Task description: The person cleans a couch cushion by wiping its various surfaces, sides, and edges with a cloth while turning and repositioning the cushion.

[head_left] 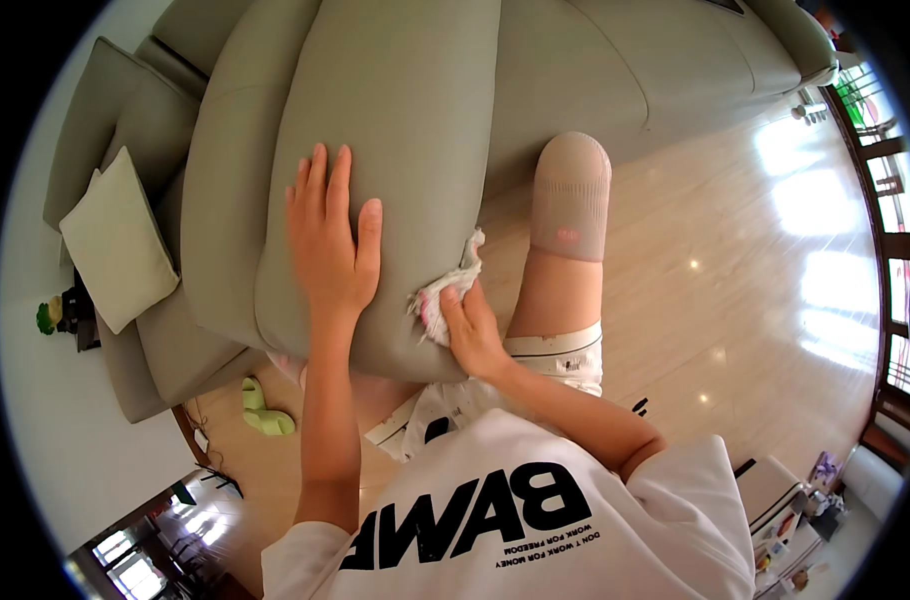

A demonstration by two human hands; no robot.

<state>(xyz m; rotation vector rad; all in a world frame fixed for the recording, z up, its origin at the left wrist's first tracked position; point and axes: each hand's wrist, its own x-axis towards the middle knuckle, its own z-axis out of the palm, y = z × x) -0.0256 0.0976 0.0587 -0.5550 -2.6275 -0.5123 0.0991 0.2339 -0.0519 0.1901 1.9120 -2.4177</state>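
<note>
My left hand (333,240) lies flat on the grey-green sofa cushion (395,110), its fingers stretched away from me and the thumb apart. Lower on the right, a crumpled white cloth (437,308) with a pinkish patch is pressed against the cushion's edge. My right hand (472,325) is closed on that cloth; some of its fingers are hidden behind the cloth and the cushion edge.
A cream pillow (120,240) leans on the sofa at the left. Green slippers (266,412) lie on the tiled floor (695,300). My knee (573,190), in a beige sleeve, is beside the sofa. A cluttered white shelf (790,530) stands at the lower right.
</note>
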